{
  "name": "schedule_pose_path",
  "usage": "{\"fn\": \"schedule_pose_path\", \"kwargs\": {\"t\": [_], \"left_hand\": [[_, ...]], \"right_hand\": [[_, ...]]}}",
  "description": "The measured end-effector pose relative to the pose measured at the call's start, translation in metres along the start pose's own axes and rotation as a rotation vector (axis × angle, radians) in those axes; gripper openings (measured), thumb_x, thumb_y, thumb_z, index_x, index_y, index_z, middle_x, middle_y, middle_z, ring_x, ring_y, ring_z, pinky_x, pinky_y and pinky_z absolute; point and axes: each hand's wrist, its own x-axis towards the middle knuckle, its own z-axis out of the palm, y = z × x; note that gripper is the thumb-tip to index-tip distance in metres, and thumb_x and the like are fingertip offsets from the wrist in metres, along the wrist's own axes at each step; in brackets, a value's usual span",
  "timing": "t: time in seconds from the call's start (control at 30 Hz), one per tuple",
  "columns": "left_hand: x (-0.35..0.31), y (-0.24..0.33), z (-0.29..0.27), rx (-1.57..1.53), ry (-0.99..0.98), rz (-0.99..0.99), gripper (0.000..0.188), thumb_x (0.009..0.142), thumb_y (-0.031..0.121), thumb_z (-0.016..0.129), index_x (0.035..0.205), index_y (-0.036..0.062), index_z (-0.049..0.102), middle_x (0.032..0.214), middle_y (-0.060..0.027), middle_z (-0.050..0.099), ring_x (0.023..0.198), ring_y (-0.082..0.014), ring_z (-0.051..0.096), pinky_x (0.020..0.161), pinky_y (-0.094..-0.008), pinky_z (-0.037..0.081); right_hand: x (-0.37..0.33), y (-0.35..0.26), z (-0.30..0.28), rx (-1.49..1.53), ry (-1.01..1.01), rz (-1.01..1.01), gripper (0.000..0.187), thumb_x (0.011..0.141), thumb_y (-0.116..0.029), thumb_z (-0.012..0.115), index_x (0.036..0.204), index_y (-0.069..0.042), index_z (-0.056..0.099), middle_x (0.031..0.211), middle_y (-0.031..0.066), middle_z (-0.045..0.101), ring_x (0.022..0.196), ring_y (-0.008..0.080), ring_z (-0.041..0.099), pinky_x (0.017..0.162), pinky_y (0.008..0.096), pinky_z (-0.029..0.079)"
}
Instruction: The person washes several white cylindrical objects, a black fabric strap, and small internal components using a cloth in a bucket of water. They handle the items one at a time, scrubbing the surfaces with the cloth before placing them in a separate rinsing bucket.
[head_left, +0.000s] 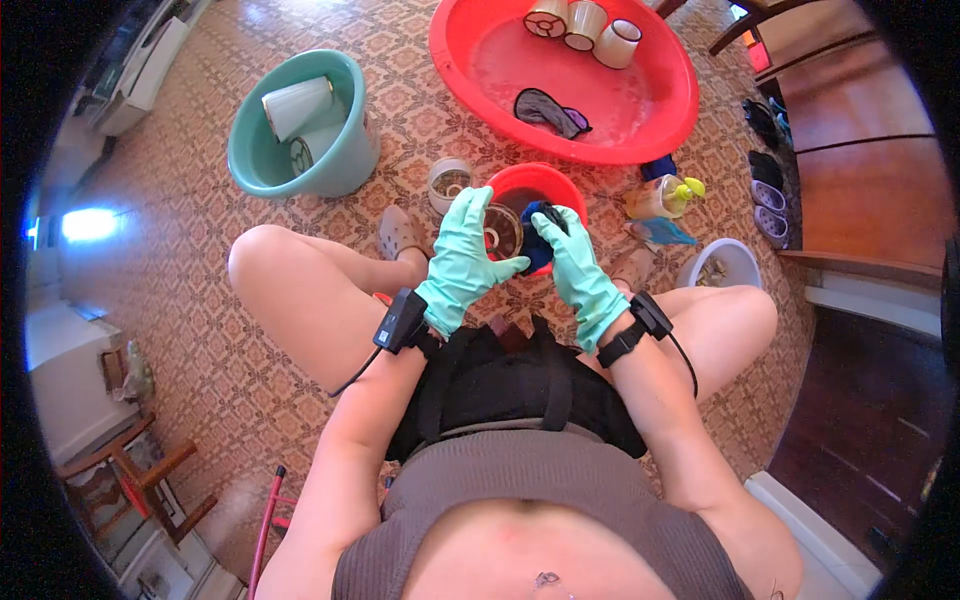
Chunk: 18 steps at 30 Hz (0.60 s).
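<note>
Both my hands wear mint-green rubber gloves. My left hand (463, 255) curves around the side of a small lampshade (505, 238), thumb and fingers gripping it. The shade faces up end-on, with a dark rim and a metal ring inside. My right hand (578, 268) is closed on a dark blue and black cloth (538, 250), which lies against the shade's right side. Both are held over a small red bucket (562, 184), whose inside they largely hide. Another small pale shade (450, 178) stands on the floor just beyond my left hand.
Far ahead lies a wide red basin (683, 110) with three lampshades and a dark eye mask (545, 110). A teal bucket (345, 165) with pale shades stands left. On the right are a pump bottle (665, 197), a blue packet (665, 232) and a white bucket (738, 262).
</note>
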Motion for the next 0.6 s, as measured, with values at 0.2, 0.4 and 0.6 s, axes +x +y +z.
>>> {"fn": "schedule_pose_path", "kwargs": {"t": [0.2, 0.4, 0.6], "left_hand": [[0.004, 0.002, -0.001, -0.047, -0.022, -0.023, 0.108, 0.057, 0.032, 0.091, 0.144, 0.0004, 0.037, 0.137, -0.0230, 0.047, 0.128, -0.0390, 0.046, 0.110, -0.0437, 0.038], [0.009, 0.001, 0.003, -0.082, 0.012, 0.035, 0.101, 0.057, 0.031, 0.091, 0.140, 0.0015, 0.041, 0.128, -0.0212, 0.053, 0.119, -0.0383, 0.053, 0.103, -0.0441, 0.042], [0.010, 0.006, -0.005, -0.133, -0.014, -0.050, 0.100, 0.057, 0.028, 0.090, 0.141, 0.0025, 0.042, 0.129, -0.0205, 0.053, 0.120, -0.0377, 0.052, 0.105, -0.0435, 0.042]], "right_hand": [[-0.041, 0.001, 0.005, -0.366, -0.059, -0.392, 0.026, 0.085, -0.006, 0.074, 0.107, -0.002, 0.060, 0.101, 0.0088, 0.060, 0.094, 0.0171, 0.062, 0.081, 0.0309, 0.051], [-0.006, -0.018, 0.021, -0.689, 0.067, -0.649, 0.021, 0.075, -0.002, 0.071, 0.095, -0.004, 0.065, 0.093, 0.0138, 0.064, 0.093, 0.0296, 0.061, 0.084, 0.0384, 0.049], [-0.027, -0.012, 0.020, -0.763, -0.002, -0.700, 0.025, 0.072, 0.001, 0.070, 0.096, -0.005, 0.065, 0.097, 0.0148, 0.062, 0.094, 0.0319, 0.060, 0.085, 0.0394, 0.048]]}}
